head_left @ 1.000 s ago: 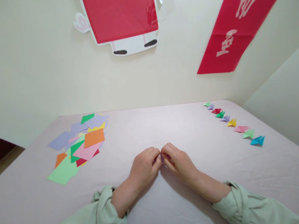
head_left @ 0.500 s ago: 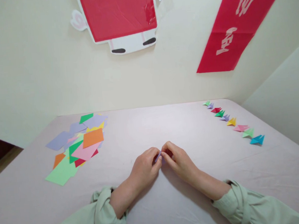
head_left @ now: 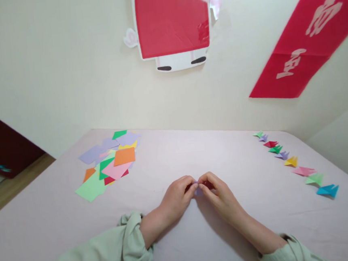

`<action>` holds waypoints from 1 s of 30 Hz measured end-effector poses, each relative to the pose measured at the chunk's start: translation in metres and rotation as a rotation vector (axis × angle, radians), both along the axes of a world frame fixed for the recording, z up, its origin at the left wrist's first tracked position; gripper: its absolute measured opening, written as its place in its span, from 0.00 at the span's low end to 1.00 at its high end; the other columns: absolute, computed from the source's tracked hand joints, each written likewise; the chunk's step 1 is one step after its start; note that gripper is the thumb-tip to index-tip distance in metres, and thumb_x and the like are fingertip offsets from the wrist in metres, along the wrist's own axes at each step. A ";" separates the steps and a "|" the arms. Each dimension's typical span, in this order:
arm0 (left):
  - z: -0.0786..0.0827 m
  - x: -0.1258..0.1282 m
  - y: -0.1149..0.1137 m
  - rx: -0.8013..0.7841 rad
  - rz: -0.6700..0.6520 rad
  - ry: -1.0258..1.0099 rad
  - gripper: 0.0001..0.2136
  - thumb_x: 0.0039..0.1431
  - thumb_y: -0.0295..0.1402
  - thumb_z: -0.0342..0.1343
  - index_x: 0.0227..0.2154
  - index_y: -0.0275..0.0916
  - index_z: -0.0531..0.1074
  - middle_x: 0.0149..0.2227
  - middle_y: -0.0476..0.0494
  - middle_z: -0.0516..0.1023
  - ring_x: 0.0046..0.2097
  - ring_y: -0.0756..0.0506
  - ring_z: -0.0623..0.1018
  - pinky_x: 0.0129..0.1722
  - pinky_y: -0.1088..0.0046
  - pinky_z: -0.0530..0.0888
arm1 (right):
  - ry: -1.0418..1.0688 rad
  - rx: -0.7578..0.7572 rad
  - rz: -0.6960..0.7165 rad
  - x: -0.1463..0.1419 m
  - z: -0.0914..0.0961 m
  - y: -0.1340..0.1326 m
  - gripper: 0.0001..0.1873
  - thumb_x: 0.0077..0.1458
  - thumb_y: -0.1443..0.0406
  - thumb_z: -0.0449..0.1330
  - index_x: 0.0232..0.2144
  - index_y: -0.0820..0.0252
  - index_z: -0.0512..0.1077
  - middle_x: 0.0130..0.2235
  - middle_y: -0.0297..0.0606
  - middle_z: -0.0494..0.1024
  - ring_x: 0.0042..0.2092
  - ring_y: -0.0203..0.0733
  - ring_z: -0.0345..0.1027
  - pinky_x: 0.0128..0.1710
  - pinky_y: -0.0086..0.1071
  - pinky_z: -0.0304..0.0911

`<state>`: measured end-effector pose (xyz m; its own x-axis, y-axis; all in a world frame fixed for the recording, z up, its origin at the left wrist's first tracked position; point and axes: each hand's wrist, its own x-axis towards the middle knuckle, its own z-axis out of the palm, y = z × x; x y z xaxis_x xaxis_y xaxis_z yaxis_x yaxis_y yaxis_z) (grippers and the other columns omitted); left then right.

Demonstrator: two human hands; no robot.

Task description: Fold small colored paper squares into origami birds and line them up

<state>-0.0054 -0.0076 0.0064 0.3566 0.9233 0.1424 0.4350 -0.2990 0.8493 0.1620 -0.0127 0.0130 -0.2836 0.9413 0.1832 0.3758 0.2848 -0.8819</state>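
Observation:
Between my fingertips is a small piece of purple paper, mostly covered by the fingers, so its folded shape is hard to make out. My left hand pinches it from the left, thumb and index finger pressed together. From the other side my right hand grips it between thumb and bent index finger. The fingertips of both hands nearly meet above the table, close to its surface.
A loose pile of coloured paper sheets, an orange one near its top, lies on the left of the table. Several small folded paper figures, the nearest a blue one, form a slanting row on the right. A wall rises behind.
The view has tilted and turned left, shifting the scene rightward. Both hands still pinch the purple paper, their fingertips slightly repositioned along it.

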 end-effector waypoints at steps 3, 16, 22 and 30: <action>-0.001 -0.001 0.000 -0.025 0.015 -0.019 0.11 0.63 0.35 0.49 0.28 0.39 0.70 0.29 0.49 0.72 0.33 0.48 0.70 0.34 0.74 0.65 | 0.031 -0.037 0.019 0.000 -0.001 0.000 0.07 0.61 0.65 0.52 0.32 0.58 0.68 0.32 0.35 0.71 0.34 0.39 0.64 0.34 0.32 0.60; 0.004 0.000 0.001 -0.103 0.041 -0.228 0.11 0.61 0.34 0.50 0.26 0.36 0.71 0.26 0.51 0.70 0.30 0.50 0.67 0.31 0.75 0.62 | 0.034 -0.101 -0.063 0.000 -0.005 0.002 0.13 0.60 0.59 0.54 0.44 0.59 0.66 0.34 0.36 0.72 0.31 0.39 0.66 0.32 0.33 0.61; 0.002 -0.002 0.005 -0.168 0.070 -0.297 0.11 0.60 0.36 0.51 0.26 0.36 0.70 0.25 0.51 0.68 0.30 0.50 0.66 0.31 0.75 0.63 | 0.091 -0.198 0.019 0.000 -0.002 0.002 0.11 0.61 0.57 0.52 0.32 0.58 0.65 0.27 0.31 0.69 0.29 0.38 0.66 0.33 0.32 0.61; 0.001 -0.001 0.007 -0.217 0.091 -0.324 0.13 0.60 0.39 0.51 0.25 0.36 0.68 0.24 0.52 0.67 0.29 0.50 0.66 0.31 0.75 0.64 | 0.098 -0.184 -0.015 -0.001 0.001 0.002 0.14 0.61 0.57 0.53 0.26 0.57 0.64 0.24 0.29 0.66 0.26 0.36 0.59 0.27 0.29 0.55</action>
